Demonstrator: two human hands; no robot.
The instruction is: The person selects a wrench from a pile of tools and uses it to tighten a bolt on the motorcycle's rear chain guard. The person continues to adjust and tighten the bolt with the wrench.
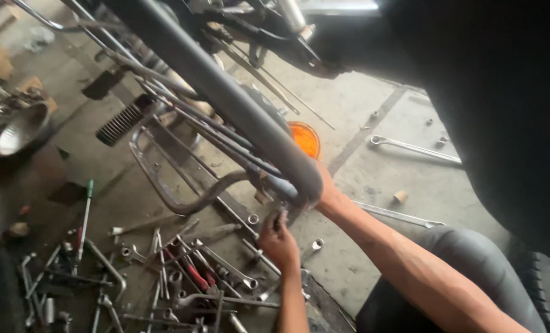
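Note:
A thick grey tube (pixel 225 92) of a motorcycle slants from the top left down to the middle of the view. My right hand (pixel 325 190) reaches in from the lower right and grips the tube's lower end, its fingers mostly hidden behind it. Just below that end, my left hand (pixel 278 239) comes up from the bottom edge, its fingers closed on a small dark tool (pixel 281 216) that points up at the tube's end. Thin cables (pixel 213 126) run along beneath the tube.
Several wrenches and sockets (pixel 182 277) lie scattered on the concrete floor at the lower left, with a green-handled screwdriver (pixel 87 206). A chrome guard frame (pixel 158 179), a ribbed footrest (pixel 122 123), an orange round lens (pixel 306 140), two long wrenches (pixel 414 148) (pixel 398 214) and a headlamp reflector (pixel 22 126) lie around.

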